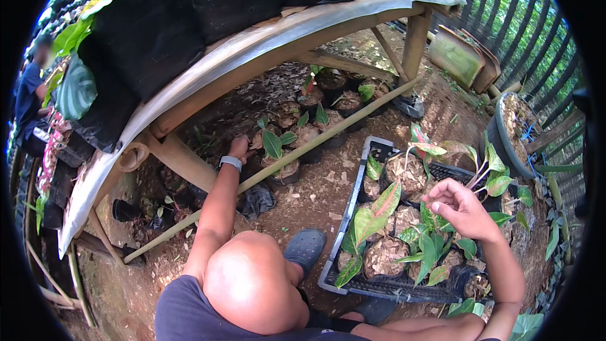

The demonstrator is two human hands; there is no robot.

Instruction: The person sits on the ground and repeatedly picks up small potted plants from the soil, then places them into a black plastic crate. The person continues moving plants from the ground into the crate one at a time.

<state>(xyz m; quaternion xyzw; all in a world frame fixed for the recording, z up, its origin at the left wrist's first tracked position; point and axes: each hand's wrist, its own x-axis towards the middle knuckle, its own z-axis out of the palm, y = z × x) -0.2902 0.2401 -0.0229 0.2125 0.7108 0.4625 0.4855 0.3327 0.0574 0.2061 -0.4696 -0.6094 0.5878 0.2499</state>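
My left hand (240, 148) reaches under the bamboo bench, beside small potted plants (289, 139) standing on the soil; its fingertips are partly hidden in shade, and whether they grip anything cannot be told. A band is round that wrist. My right hand (447, 201) hovers over a black plastic crate (348, 237), its fingers curled and thumb near them, with no held object visible. Several plants with green and pink-flecked leaves (388, 199) fill the crate, their pots topped with dry leaf litter (386, 256).
A bamboo pole (326, 138) runs low between my left arm and the crate. Large black grow bags (156, 23) line the bench top (227, 54). A big round pot (506, 137) and roof tiles (457, 57) stand by the slatted fence. A person (31, 94) is at far left.
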